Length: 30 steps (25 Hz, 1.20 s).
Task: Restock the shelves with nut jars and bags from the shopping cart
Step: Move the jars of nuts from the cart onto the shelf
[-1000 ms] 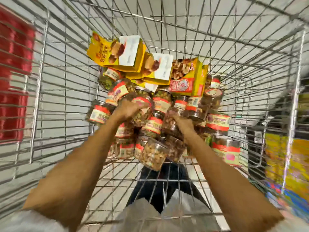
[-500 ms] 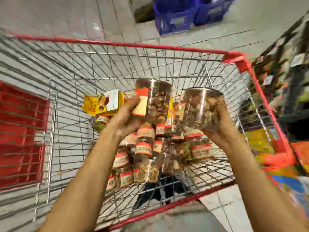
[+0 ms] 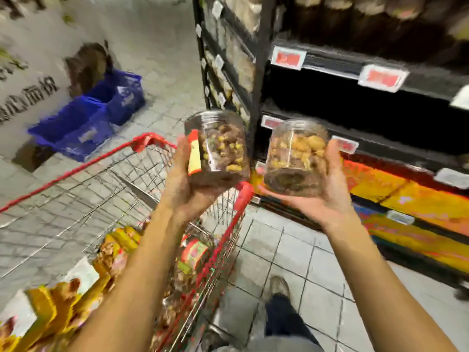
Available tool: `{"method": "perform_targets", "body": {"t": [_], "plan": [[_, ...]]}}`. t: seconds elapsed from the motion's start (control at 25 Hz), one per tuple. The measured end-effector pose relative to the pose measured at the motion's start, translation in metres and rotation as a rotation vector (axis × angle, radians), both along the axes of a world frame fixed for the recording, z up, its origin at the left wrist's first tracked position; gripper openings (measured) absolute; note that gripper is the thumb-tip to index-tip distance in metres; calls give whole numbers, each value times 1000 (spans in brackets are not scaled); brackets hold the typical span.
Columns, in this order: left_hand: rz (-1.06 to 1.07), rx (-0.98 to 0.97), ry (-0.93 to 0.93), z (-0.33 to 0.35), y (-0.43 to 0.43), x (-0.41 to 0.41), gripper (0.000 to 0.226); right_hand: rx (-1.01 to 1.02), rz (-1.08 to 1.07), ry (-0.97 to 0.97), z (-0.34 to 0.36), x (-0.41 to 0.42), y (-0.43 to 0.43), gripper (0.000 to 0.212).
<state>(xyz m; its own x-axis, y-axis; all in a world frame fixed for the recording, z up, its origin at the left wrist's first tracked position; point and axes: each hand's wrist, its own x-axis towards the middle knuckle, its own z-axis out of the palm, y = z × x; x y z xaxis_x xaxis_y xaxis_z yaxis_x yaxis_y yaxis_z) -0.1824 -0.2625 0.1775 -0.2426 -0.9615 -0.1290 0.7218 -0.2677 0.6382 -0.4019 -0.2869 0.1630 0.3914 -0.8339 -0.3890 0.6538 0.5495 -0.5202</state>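
So my left hand (image 3: 187, 189) gripped the labelled nut jar (image 3: 223, 148) and my right hand (image 3: 330, 199) curled round the plain nut jar (image 3: 295, 158), both above the cart's right rim (image 3: 243, 196), short of the shelf (image 3: 393, 153). Neither was shelved yet; spare jars (image 3: 193, 252) and yellow bags (image 3: 50, 306) waited inside.

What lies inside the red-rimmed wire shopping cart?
Yellow snack bags and clear nut jars with red labels show inside the cart. The left forearm covers part of the pile, so the count and anything below are hidden.
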Motion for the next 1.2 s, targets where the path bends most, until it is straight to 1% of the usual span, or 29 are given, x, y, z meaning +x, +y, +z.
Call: {"method": "perform_targets", "body": {"t": [0.04,0.08,0.12,0.16,0.2,0.32,0.36,0.44,0.48,0.56,0.64,0.68,0.76,0.8,0.88,0.92,0.96,1.04,1.12,1.2], "plan": [[-61,-6,-7,1,-17,-27,79,-63,-93,22,9,-24,-10,73],[-104,6,-10,1,-32,-52,79,-129,-113,-26,10,-44,-20,73],[-111,34,-18,-1,-47,-75,73,-168,-136,-35,8,-62,-30,67],[-92,61,-40,-4,-64,-101,65,-178,-145,-15,4,-85,-43,62],[-64,78,-71,-10,-81,-124,58,-177,-153,9,2,-106,-59,62],[-21,133,-104,-33,-131,-177,54,-112,-128,79,-15,-158,-112,69],[2,153,-104,-43,-145,-187,53,-87,-106,125,-23,-169,-127,65],[68,160,-152,-64,-171,-200,51,-25,-82,232,-36,-176,-153,46],[115,154,-211,-75,-188,-205,50,-6,-80,280,-44,-178,-169,40],[255,144,-370,-95,-227,-211,51,-12,-89,323,-59,-175,-206,36],[372,82,-563,-111,-267,-213,59,-58,-122,366,-72,-172,-241,32],[419,7,-632,-119,-287,-212,59,-93,-143,381,-80,-172,-257,31],[505,-170,-692,-133,-322,-212,48,-161,-180,426,-93,-175,-281,32],[538,-244,-736,-142,-339,-212,48,-203,-191,448,-101,-177,-292,34],[577,-364,-863,-157,-368,-212,61,-276,-209,462,-111,-178,-308,40],[580,-401,-911,-165,-382,-210,65,-313,-217,456,-116,-178,-315,42],[574,-420,-945,-173,-394,-206,64,-349,-229,454,-121,-176,-320,41],[535,-425,-1004,-186,-413,-199,63,-408,-271,468,-127,-174,-326,29],[437,-415,-1054,-193,-425,-193,71,-459,-289,458,-132,-172,-330,25],[313,-445,-1107,-196,-430,-185,80,-501,-298,427,-136,-169,-334,27]]}}
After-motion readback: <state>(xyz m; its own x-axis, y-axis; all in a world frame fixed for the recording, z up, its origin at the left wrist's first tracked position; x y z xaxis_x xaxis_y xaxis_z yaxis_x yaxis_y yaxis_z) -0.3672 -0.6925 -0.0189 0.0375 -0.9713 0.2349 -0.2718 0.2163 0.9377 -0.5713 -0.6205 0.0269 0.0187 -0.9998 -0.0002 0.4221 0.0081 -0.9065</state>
